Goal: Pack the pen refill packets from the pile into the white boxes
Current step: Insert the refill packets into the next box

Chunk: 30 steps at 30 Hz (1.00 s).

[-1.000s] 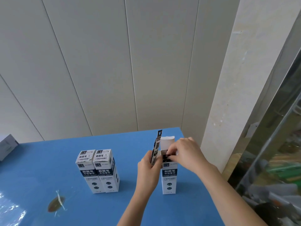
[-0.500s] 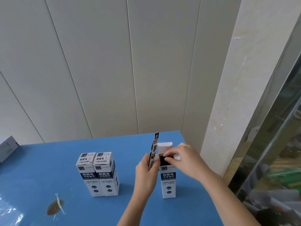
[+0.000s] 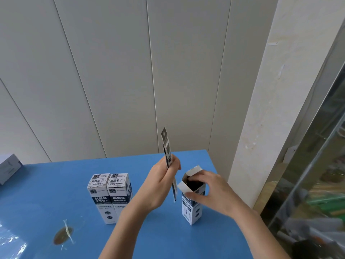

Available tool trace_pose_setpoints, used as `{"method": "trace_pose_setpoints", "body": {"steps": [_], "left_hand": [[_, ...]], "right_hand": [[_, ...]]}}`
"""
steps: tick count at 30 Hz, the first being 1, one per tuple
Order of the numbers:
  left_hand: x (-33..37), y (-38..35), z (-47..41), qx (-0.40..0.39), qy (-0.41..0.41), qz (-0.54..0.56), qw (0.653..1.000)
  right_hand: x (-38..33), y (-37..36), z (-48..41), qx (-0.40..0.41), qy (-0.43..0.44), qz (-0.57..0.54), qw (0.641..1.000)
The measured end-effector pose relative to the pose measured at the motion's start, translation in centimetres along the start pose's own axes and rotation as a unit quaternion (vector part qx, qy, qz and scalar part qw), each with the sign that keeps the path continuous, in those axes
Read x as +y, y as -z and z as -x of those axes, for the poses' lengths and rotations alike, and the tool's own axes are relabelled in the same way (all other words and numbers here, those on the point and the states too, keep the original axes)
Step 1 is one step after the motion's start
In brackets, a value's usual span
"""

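A white box [image 3: 192,207] with dark print stands upright on the blue table [image 3: 46,202], its top flaps open and dark packet ends showing inside. My right hand [image 3: 209,191] grips the box's top, fingers over the far rim and thumb on the front. My left hand [image 3: 160,182] holds one thin pen refill packet [image 3: 166,146] upright, just left of the box and raised above its opening. Two closed white boxes [image 3: 109,197] stand side by side further left.
A grey-white carton [image 3: 9,168] lies at the table's far left edge. A brown stain with a scrap of clear film [image 3: 63,235] marks the table near left. A pale wall runs behind, with a pillar and cluttered shelving [image 3: 317,202] to the right.
My left hand has lifted the packet up and away from the box side. My right hand has moved from the box opening to gripping its top, and the box has turned and tilted slightly.
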<state>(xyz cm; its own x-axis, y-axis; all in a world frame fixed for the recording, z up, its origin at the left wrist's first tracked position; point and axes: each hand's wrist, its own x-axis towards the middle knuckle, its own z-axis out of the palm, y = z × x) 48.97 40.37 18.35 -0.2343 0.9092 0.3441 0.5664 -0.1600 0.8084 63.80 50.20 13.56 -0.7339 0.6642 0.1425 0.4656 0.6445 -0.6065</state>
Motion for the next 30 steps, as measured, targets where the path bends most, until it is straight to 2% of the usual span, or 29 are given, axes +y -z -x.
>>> {"method": "trace_pose_setpoints", "body": {"steps": [5,10,14,23,27,30], "left_hand": [[0.6,0.7,-0.7,-0.049,-0.030,-0.013,0.998],[1.0,0.9,-0.8,0.007,-0.019,0.050,0.999],[1.0,1.4,-0.5,0.049,-0.074,0.029,0.996],[-0.1,0.5,0.0,0.074,-0.084,0.036,0.993],[-0.8,0.9,-0.2,0.050,-0.096,-0.004,0.994],[-1.4,0.6,-0.7,0.011,-0.072,-0.010,0.997]], "right_hand": [[-0.1,0.1,0.3,-0.003,-0.005,0.027,1.000],[-0.1,0.0,0.8,0.020,-0.007,0.036,0.999],[0.0,-0.3,1.1,0.053,-0.006,0.036,0.998],[-0.6,-1.2,1.7,0.085,0.006,0.035,0.996],[-0.6,-1.4,1.9,0.102,0.008,0.014,0.995],[-0.5,-1.7,1.9,0.105,0.008,0.011,0.994]]}}
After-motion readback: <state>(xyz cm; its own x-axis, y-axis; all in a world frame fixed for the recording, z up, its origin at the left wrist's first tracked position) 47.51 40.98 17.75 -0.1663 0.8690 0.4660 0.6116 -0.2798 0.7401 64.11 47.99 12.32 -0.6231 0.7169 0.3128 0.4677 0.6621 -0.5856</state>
